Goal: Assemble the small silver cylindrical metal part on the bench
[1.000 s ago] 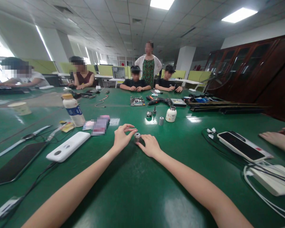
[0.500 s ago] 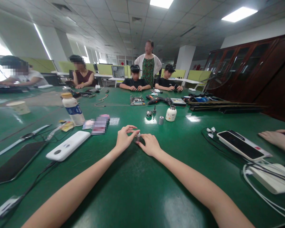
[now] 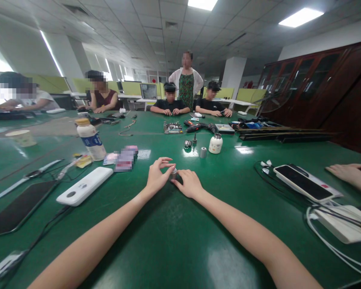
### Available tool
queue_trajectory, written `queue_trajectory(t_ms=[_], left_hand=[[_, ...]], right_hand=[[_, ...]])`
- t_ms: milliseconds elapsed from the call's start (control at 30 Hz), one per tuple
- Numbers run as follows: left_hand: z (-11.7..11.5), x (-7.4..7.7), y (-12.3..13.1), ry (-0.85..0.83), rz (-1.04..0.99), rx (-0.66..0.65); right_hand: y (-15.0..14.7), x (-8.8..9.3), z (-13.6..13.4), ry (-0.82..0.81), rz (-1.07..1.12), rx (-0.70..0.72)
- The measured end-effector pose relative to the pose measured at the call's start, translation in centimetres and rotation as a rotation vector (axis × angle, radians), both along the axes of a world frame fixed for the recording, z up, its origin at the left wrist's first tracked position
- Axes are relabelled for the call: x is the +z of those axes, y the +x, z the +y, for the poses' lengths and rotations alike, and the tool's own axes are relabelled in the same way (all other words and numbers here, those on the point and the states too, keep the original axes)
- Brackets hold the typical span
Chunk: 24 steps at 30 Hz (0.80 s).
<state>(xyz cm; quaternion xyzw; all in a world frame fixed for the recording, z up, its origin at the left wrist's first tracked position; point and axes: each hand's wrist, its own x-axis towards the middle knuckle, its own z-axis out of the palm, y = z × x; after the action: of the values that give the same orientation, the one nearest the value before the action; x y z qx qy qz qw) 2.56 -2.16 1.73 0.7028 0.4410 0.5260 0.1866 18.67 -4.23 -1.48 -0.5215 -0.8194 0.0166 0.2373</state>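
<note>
A small silver metal cylinder [image 3: 174,172] stands on the green table [image 3: 174,241] between my two hands. My left hand [image 3: 157,178] pinches its top with thumb and fingertips, the other fingers curled above. My right hand [image 3: 190,183] rests on the table with its fingers pressed against the cylinder's right side. Farther back sit a second small metal cylinder [image 3: 203,152], other small metal parts [image 3: 188,143] and a white jar [image 3: 215,144].
A white power bank [image 3: 84,186], a dark tablet [image 3: 16,208] and a white bottle [image 3: 90,139] lie left. A phone [image 3: 302,182], cables and a white adapter [image 3: 343,223] lie right, beside another person's hand [image 3: 350,174]. Several people sit at the far side.
My left hand's fingers have closed in over the cylinder's top, which stood more exposed a second ago. Both hands otherwise stay in place.
</note>
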Motion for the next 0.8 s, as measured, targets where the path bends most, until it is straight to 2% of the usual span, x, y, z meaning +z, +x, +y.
queue_trajectory(t_ms=[167, 300, 400, 500, 667, 800], left_hand=[[0.9, 0.1, -1.3, 0.027, -0.006, 0.145], [1.3, -1.3, -2.6, -0.193, 0.209, 0.197], [1.2, -2.2, -2.7, -0.255, 0.287, 0.219], [1.0, -2.1, -2.2, -0.229, 0.23, 0.224], [0.6, -0.4, -1.0, -0.07, -0.082, 0.147], [0.2, -0.1, -0.2, -0.066, -0.074, 0.042]], right_hand=[[0.1, -0.2, 0.1, 0.005, -0.004, -0.004], [0.1, -0.2, 0.2, -0.003, -0.006, 0.002], [0.1, -0.1, 0.2, -0.012, -0.005, 0.002], [0.1, -0.1, 0.1, -0.011, -0.008, 0.001], [0.1, 0.0, 0.1, -0.007, -0.011, -0.002], [0.0, 0.2, -0.1, -0.01, -0.008, -0.004]])
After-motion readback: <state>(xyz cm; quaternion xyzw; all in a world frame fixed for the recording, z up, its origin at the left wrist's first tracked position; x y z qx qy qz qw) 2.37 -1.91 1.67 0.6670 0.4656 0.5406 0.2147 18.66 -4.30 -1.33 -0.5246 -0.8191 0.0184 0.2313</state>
